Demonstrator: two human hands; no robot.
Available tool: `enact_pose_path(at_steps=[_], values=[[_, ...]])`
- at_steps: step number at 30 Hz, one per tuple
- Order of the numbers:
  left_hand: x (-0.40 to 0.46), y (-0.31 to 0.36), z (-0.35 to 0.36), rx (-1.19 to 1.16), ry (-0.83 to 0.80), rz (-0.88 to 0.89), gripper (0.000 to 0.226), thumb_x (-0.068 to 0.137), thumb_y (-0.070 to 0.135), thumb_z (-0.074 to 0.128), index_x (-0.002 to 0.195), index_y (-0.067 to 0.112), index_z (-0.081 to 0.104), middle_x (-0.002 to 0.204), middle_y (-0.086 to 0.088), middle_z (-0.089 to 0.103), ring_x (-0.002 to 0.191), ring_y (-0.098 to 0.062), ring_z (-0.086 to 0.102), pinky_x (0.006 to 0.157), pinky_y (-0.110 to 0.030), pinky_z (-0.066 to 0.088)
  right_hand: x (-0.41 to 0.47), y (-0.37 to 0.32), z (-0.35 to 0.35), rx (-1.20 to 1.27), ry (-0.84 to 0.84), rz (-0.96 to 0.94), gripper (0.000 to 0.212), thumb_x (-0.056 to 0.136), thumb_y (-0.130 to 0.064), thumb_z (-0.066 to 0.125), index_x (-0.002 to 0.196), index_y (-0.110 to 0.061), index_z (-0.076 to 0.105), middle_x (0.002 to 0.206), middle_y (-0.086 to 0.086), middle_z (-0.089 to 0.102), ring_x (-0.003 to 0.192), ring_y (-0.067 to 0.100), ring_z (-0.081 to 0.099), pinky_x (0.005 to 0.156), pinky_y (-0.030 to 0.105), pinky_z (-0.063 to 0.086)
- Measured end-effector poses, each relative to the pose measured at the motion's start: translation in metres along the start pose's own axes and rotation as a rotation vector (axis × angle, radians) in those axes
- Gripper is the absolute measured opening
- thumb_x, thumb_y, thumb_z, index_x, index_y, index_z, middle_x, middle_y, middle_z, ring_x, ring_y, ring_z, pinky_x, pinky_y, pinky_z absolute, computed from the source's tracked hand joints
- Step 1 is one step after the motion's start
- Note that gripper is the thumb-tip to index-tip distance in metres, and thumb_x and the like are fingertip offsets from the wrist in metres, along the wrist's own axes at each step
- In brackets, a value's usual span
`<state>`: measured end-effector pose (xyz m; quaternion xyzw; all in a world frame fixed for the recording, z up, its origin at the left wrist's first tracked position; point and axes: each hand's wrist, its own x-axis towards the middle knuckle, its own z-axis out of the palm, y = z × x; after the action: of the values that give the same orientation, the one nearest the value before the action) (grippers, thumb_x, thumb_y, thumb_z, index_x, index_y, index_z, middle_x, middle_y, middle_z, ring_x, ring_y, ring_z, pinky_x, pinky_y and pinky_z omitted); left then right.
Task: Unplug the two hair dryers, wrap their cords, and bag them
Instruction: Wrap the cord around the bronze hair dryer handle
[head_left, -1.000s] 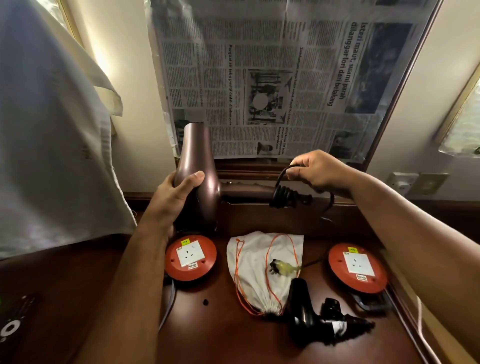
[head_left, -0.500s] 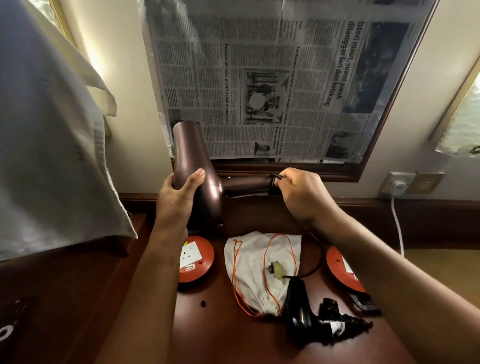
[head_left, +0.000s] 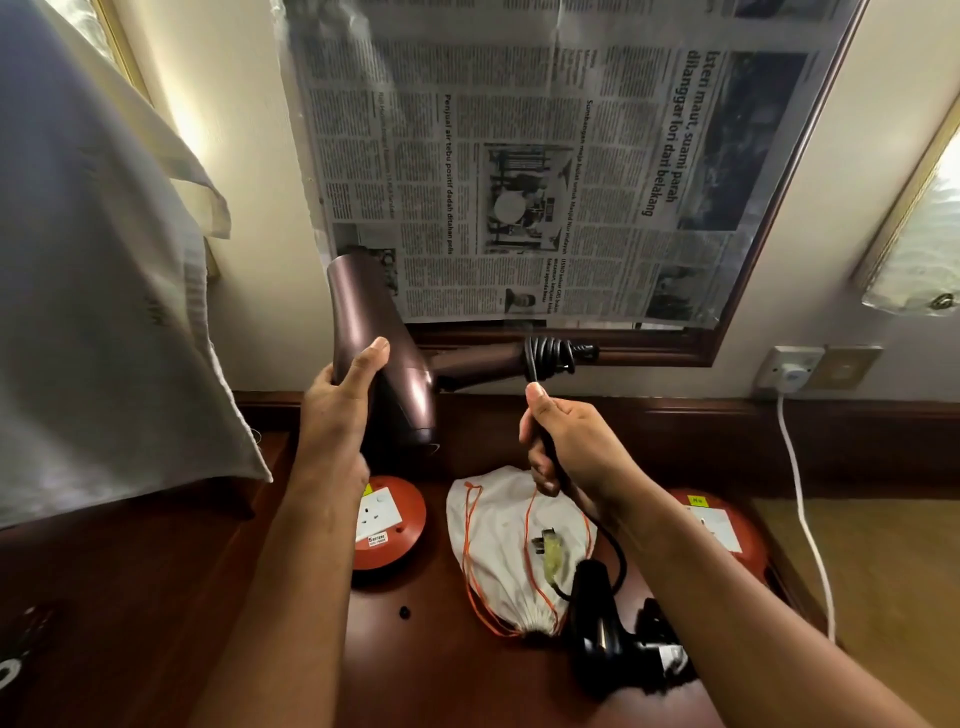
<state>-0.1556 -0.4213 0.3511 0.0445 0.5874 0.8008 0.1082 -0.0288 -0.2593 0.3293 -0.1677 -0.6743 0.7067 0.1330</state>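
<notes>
My left hand (head_left: 340, 402) grips the barrel of a brown hair dryer (head_left: 371, 332) held up above the desk, its handle pointing right. Several turns of its black cord (head_left: 548, 356) are wound round the handle end. My right hand (head_left: 566, 449) grips that cord just below the coil, and the cord runs down to a pale plug (head_left: 550, 553) lying on a white drawstring bag (head_left: 498, 540) with orange strings. A black hair dryer (head_left: 605, 639) lies on the desk in front of the bag.
Two round red socket reels (head_left: 402, 512) (head_left: 727, 530) sit on the dark wooden desk (head_left: 452, 670) left and right of the bag. A newspaper-covered mirror (head_left: 545, 156) hangs behind. A white plug and cable (head_left: 795, 447) hang from a wall socket at right. A cloth (head_left: 93, 291) hangs at left.
My right hand has moved from the handle end down below it, drawing the cord round; more turns now sit on the handle. The left hand keeps its hold on the barrel.
</notes>
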Motion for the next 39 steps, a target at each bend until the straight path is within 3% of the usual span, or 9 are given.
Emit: enact_pose_path(at_steps=[5,8,11,17,20,24,27,34,39], values=[[0.004,-0.003,-0.004,-0.089,-0.006,-0.129,0.06,0.067,0.044,0.08,0.114,0.011,0.063,0.104,-0.011,0.072,0.096,-0.03,0.069,0.085,-0.045,0.055,-0.001,0.009,-0.001,0.275,-0.208,-0.011,0.031,0.101,-0.014,0.03,0.097,-0.002,0.058,0.064,0.006,0.047,0.053,0.015,0.041,0.052,0.025,0.034],[0.005,-0.003,-0.005,-0.148,-0.034,-0.203,0.052,0.072,0.041,0.077,0.111,0.009,0.065,0.097,-0.011,0.072,0.084,-0.026,0.07,0.075,-0.039,0.057,0.002,0.016,0.0,0.154,-0.181,-0.061,0.029,0.103,-0.01,0.031,0.097,-0.002,0.058,0.068,0.008,0.054,0.056,0.016,0.051,0.056,0.024,0.044],[0.005,-0.004,-0.005,-0.178,-0.083,-0.259,0.052,0.075,0.041,0.074,0.115,0.009,0.064,0.095,-0.01,0.071,0.076,-0.024,0.069,0.065,-0.034,0.057,0.006,0.02,-0.002,-0.036,-0.129,-0.074,0.033,0.102,-0.023,0.038,0.087,-0.002,0.06,0.064,0.014,0.056,0.05,0.019,0.054,0.054,0.025,0.048],[0.003,0.001,-0.008,-0.188,-0.13,-0.28,0.05,0.078,0.044,0.071,0.114,0.011,0.061,0.089,-0.01,0.07,0.07,-0.024,0.069,0.057,-0.034,0.058,0.013,0.041,-0.015,-0.23,-0.121,0.078,0.068,0.084,-0.067,0.041,0.064,-0.005,0.058,0.043,0.004,0.036,0.035,0.016,0.032,0.042,0.023,0.032],[0.005,0.004,-0.01,-0.151,-0.117,-0.24,0.055,0.071,0.044,0.075,0.112,0.012,0.06,0.091,-0.01,0.071,0.075,-0.025,0.07,0.058,-0.035,0.057,0.013,0.059,-0.022,-0.042,-0.121,0.139,0.06,0.085,-0.063,0.043,0.06,-0.01,0.05,0.044,-0.003,0.024,0.038,0.011,0.017,0.045,0.022,0.016],[0.006,0.001,-0.015,-0.137,-0.14,-0.239,0.081,0.056,0.048,0.084,0.123,0.009,0.058,0.1,-0.013,0.072,0.082,-0.028,0.071,0.065,-0.038,0.056,0.022,0.067,-0.03,0.058,-0.103,0.119,0.045,0.096,-0.045,0.041,0.067,-0.012,0.049,0.046,-0.007,0.025,0.041,0.009,0.018,0.045,0.022,0.015],[0.004,-0.002,-0.015,-0.142,-0.181,-0.271,0.067,0.068,0.044,0.078,0.121,0.009,0.058,0.096,-0.013,0.071,0.075,-0.025,0.07,0.062,-0.035,0.057,0.032,0.066,-0.036,0.07,-0.086,0.119,0.042,0.101,-0.036,0.038,0.069,-0.012,0.05,0.046,-0.006,0.024,0.039,0.008,0.017,0.043,0.019,0.015],[0.0,-0.003,-0.016,-0.076,-0.21,-0.326,0.049,0.077,0.039,0.069,0.115,0.008,0.061,0.088,-0.011,0.072,0.068,-0.023,0.07,0.057,-0.032,0.057,0.051,0.035,-0.055,-0.292,0.021,0.082,0.038,0.1,-0.03,0.043,0.068,-0.012,0.051,0.047,-0.006,0.029,0.037,0.008,0.022,0.039,0.02,0.02],[0.0,0.004,-0.022,0.012,-0.271,-0.304,0.043,0.078,0.039,0.068,0.105,0.007,0.064,0.079,-0.01,0.073,0.067,-0.023,0.069,0.08,-0.042,0.053,0.065,-0.001,-0.084,-0.861,0.048,-0.197,0.028,0.08,-0.004,0.057,0.055,-0.015,0.051,0.054,-0.004,0.048,0.049,0.0,0.043,0.049,0.022,0.035]])
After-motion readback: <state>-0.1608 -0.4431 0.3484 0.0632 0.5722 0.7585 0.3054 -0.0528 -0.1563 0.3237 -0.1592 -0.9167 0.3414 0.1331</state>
